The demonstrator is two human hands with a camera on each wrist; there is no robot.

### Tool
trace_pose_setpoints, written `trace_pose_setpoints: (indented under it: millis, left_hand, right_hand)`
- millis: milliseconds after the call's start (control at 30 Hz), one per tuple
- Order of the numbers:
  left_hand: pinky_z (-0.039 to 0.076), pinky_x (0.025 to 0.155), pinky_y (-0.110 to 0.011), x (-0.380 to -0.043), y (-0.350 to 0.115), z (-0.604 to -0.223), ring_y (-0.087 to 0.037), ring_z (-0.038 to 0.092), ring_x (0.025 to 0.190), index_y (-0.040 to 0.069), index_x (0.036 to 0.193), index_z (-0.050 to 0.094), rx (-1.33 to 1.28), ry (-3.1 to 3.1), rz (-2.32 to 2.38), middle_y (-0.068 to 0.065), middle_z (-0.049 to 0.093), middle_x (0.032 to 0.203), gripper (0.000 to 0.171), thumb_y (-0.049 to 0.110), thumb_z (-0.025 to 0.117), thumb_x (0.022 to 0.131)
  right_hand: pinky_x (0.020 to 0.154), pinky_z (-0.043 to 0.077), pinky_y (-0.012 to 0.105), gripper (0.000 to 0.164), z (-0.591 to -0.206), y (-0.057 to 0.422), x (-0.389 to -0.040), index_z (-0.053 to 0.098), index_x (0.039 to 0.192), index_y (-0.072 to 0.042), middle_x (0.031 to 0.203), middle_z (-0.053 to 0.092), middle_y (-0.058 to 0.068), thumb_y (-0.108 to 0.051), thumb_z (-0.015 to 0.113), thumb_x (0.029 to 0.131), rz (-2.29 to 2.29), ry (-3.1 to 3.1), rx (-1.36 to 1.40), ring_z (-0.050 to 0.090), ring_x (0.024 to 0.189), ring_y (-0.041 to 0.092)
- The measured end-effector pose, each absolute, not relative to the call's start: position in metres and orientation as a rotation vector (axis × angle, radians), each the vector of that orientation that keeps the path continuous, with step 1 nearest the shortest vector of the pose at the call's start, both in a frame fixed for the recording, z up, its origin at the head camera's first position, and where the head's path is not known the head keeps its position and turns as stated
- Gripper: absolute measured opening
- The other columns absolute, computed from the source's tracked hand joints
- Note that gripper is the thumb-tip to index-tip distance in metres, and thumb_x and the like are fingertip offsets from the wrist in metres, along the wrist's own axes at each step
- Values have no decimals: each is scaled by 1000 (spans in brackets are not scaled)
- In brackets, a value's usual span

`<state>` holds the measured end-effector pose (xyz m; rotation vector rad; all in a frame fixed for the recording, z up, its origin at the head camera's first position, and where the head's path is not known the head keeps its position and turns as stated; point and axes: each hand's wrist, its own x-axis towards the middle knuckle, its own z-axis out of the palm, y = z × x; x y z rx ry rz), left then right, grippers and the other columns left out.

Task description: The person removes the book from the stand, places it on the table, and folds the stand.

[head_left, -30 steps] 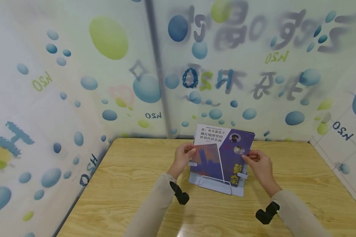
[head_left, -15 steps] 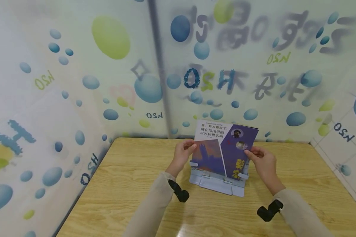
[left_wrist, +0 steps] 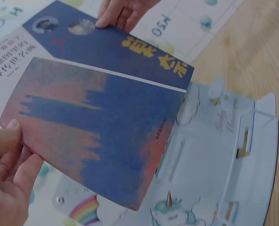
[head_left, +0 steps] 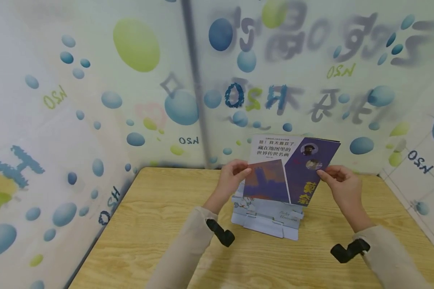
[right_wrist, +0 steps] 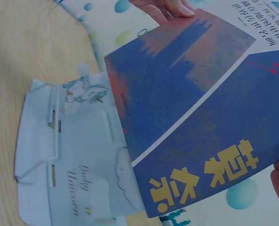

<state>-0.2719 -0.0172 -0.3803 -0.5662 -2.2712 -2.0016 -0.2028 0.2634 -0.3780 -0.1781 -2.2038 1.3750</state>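
Observation:
A thin book with a white, purple and painted cover is held up in both hands, tilted back. My left hand pinches its left edge between thumb and fingers. On the opposite edge my right hand grips it the same way. Just below and behind the book stands a pale blue book stand with unicorn and rainbow drawings. In the left wrist view the book is clear of the stand's ledge. The book hides the upper part of the stand.
The stand rests on a wooden table. Behind the table hangs a pale wall covering printed with blue and green dots. Black cameras are strapped to both wrists.
Both hands have lifted the book up off the stand's ledge and moved it to the right. More of the stand's printed front now shows. The stand has stayed in place.

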Motion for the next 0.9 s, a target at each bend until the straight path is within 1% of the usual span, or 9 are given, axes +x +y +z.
trace_pose_setpoints:
  millis: [133,233,333,400,433,500,667,800,900]
  left_hand:
    - [47,63,-21,-253,-6,-362,-9,55,70,-9,99,62,-599,-2270,-2071,-18,64,88,18,2,63,85]
    - [49,64,-24,-240,5,-355,-11,56,70,-11,99,61,-612,-2279,-2122,-20,63,88,17,0,61,85]
    - [50,64,-24,-236,20,-364,-10,56,70,-10,98,61,-588,-2291,-2172,-18,63,87,16,1,63,85]
    - [50,62,-24,-234,31,-376,-10,56,68,-8,96,61,-550,-2290,-2196,-15,63,85,15,1,64,84]
    - [50,61,-24,-234,37,-383,-9,56,67,-7,94,61,-523,-2291,-2204,-13,64,83,15,1,65,83]
    - [50,58,-23,-232,49,-397,-7,55,65,-6,93,61,-470,-2299,-2224,-9,63,81,14,1,67,82]
    - [51,55,-26,-214,76,-418,-5,51,59,-5,88,58,-391,-2311,-2259,-4,59,74,12,-5,66,79]
    - [52,55,-30,-195,95,-435,-4,50,57,-3,85,56,-340,-2330,-2274,0,56,70,12,-8,65,78]
    - [53,56,-33,-182,107,-447,-6,51,57,0,84,54,-289,-2339,-2317,1,54,70,15,-9,64,78]
  right_hand:
    - [58,43,10,11,-374,282,-196,65,89,-11,70,60,-22,-19,69,82,1387,-2202,-115,58,63,-6]
    - [59,43,10,10,-373,297,-191,65,91,-12,71,61,-21,-17,69,83,1385,-2219,-91,59,65,-4]
    - [59,43,9,10,-374,313,-185,64,91,-14,73,60,-22,-18,69,83,1372,-2267,-107,57,66,-5]
    - [59,43,8,10,-376,323,-180,63,91,-16,73,58,-24,-21,68,84,1353,-2332,-137,55,67,-7]
    - [59,43,9,11,-377,328,-178,63,91,-16,74,58,-24,-23,68,84,1348,-2365,-152,54,68,-7]
    - [59,43,10,18,-381,339,-174,63,93,-11,73,57,-24,-27,67,84,1323,-2439,-185,54,67,-7]
    - [56,44,16,44,-395,364,-167,59,104,7,74,61,-18,-33,64,86,1265,-2632,-223,57,65,-3]
    - [58,48,21,50,-408,386,-159,54,109,13,79,65,-8,-32,61,88,1293,-2774,-228,60,67,1]
    - [65,51,29,54,-418,401,-155,50,112,17,85,67,2,-31,59,90,1349,-2869,-231,62,69,4]
